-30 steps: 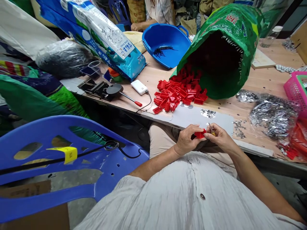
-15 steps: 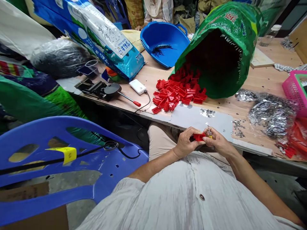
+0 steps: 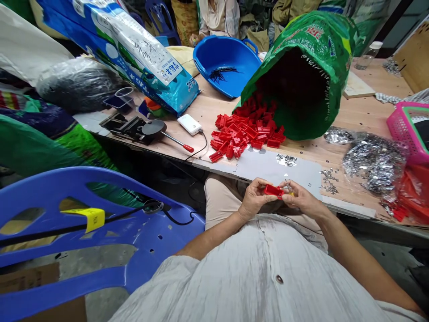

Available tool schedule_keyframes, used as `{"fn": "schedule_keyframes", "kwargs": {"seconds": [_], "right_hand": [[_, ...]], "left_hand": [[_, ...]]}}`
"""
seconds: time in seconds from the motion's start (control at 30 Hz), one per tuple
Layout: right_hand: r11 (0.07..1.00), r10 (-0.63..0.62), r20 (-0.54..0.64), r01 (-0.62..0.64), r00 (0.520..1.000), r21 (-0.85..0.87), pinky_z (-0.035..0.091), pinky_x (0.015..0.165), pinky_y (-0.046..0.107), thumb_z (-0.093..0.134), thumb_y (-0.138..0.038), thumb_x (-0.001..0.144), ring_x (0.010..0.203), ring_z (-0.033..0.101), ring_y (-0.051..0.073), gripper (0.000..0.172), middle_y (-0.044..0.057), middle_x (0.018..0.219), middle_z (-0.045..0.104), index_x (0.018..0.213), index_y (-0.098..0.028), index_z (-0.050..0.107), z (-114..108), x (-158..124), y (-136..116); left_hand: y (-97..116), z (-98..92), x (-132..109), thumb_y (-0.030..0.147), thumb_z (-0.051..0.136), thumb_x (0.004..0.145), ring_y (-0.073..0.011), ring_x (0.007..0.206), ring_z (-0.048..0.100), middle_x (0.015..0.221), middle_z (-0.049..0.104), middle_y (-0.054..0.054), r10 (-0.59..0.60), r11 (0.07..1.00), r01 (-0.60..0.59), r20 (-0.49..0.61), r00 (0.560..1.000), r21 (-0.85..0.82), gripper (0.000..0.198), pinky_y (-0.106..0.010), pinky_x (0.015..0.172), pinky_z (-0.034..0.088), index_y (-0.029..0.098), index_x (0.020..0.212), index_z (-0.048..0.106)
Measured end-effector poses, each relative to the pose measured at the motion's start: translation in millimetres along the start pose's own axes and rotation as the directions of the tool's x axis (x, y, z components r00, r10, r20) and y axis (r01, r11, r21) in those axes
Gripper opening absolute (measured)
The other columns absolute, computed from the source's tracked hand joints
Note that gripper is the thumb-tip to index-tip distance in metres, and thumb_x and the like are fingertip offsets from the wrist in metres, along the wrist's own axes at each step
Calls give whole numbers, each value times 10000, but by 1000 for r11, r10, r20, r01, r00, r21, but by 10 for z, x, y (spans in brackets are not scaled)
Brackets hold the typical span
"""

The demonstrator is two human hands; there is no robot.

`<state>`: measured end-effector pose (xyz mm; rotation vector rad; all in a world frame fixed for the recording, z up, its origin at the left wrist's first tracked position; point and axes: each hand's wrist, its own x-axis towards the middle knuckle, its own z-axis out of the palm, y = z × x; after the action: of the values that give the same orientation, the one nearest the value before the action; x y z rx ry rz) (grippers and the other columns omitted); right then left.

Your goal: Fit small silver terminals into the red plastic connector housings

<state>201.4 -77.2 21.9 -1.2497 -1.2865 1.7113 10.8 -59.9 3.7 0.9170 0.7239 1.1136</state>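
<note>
Gripping a small red piece [image 3: 272, 191] between thumb and fingertips, the left hand [image 3: 254, 197] held it above the person's lap, just short of the table [image 3: 209, 103], its hollow side showing. The right hand [image 3: 303, 199] had its fingers closed on a slim tool [image 3: 287, 184] with a yellow handle and upward-pointing metal shaft, its thumb close by the piece's right end; I could not tell whether the tool itself touched the red plastic. Just beyond the hands, a grey sheet [image 3: 254, 165] lay along the table's edge, bearing a patch of tiny metal parts [image 3: 286, 160]. Similar bits [image 3: 330, 181] were scattered beside it, near a clear bag [image 3: 375, 161] of shiny parts and a pink basket [image 3: 398, 120]. Farther in, a heap of red pieces [image 3: 246, 129] spread from the mouth of a green sack [image 3: 311, 38]. Left of the heap sat a white device [image 3: 189, 124] with a cable, then a black lever tool [image 3: 154, 128]. Behind stood a blue basin [image 3: 246, 53] holding thin black strands [image 3: 221, 73]. Past it was another person [image 3: 219, 15], partly cut off.
</note>
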Motion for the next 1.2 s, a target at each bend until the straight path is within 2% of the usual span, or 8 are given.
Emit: {"fn": "schedule_keyframes", "kwargs": {"seconds": [0.07, 0.17, 0.27, 0.4, 0.6, 0.73, 0.93, 1.2], "right_hand": [[938, -132, -157, 73, 979, -338, 379, 570, 273, 643, -483, 826, 630, 506, 129, 344, 29, 917, 647, 1061, -240, 577, -143, 105, -48], [661, -357, -296, 15, 886, -750, 430, 729, 335, 588, -350, 862, 829, 595, 205, 170, 53, 976, 677, 980, -245, 649, -357, 278, -70], [490, -408, -243, -13, 880, -871, 429, 751, 351, 565, -296, 862, 874, 605, 227, 142, 58, 964, 678, 951, -247, 664, -477, 407, -51], [415, -352, -208, -47, 913, -909, 407, 693, 334, 552, -297, 866, 818, 589, 214, 99, 37, 901, 660, 849, -247, 636, -499, 473, -53], [420, -376, -191, -16, 907, -907, 394, 670, 327, 545, -286, 855, 798, 578, 212, 71, 42, 883, 647, 840, -234, 591, -494, 475, -42], [526, -363, -253, -27, 897, -850, 398, 681, 324, 531, -273, 866, 769, 575, 203, 54, 34, 846, 646, 886, -233, 562, -431, 419, -77], [820, -327, -253, 140, 911, -555, 423, 683, 292, 628, -426, 841, 749, 554, 158, 221, 8, 874, 621, 909, -236, 539, -162, 228, -251], [909, -266, -227, 166, 937, -382, 448, 711, 293, 632, -438, 827, 795, 567, 160, 259, 14, 884, 620, 939, -224, 537, 101, 137, -192]], "left_hand": [[20, 13, 38, 276, 905, 528, -101, 740, 653, 795, 678, 22, -28, 996, 21, -79, 997, -85, 499, -239, 746, 516, 167, 887, 576], [83, 21, 79, 253, 897, 539, -100, 748, 658, 816, 679, 24, -89, 976, 67, -99, 991, -207, 499, -251, 763, 521, 174, 914, 577], [150, 19, 92, 238, 890, 551, -117, 793, 673, 869, 676, 17, -161, 948, 129, -88, 983, -290, 497, -284, 799, 536, 182, 928, 571], [191, 20, 93, 272, 890, 567, -144, 842, 690, 899, 666, 21, -206, 923, 170, -70, 976, -344, 512, -348, 851, 554, 198, 947, 555], [196, 12, 104, 274, 891, 566, -180, 837, 703, 900, 687, -2, -212, 914, 178, -56, 976, -365, 514, -433, 860, 567, 194, 972, 585], [187, 0, 120, 280, 865, 611, -160, 835, 698, 894, 688, 1, -143, 954, 129, -35, 989, -270, 505, -356, 820, 565, 203, 1032, 599], [127, -21, 145, 287, 864, 608, -115, 801, 660, 895, 693, 2, 25, 996, -32, -76, 997, -79, 512, -264, 792, 540, 217, 1075, 669], [156, -15, 84, 312, 792, 730, -154, 965, 638, 1045, 670, -49, 345, 851, -358, 106, 933, 385, 392, -291, 890, 518, 234, 1104, 703]]}}
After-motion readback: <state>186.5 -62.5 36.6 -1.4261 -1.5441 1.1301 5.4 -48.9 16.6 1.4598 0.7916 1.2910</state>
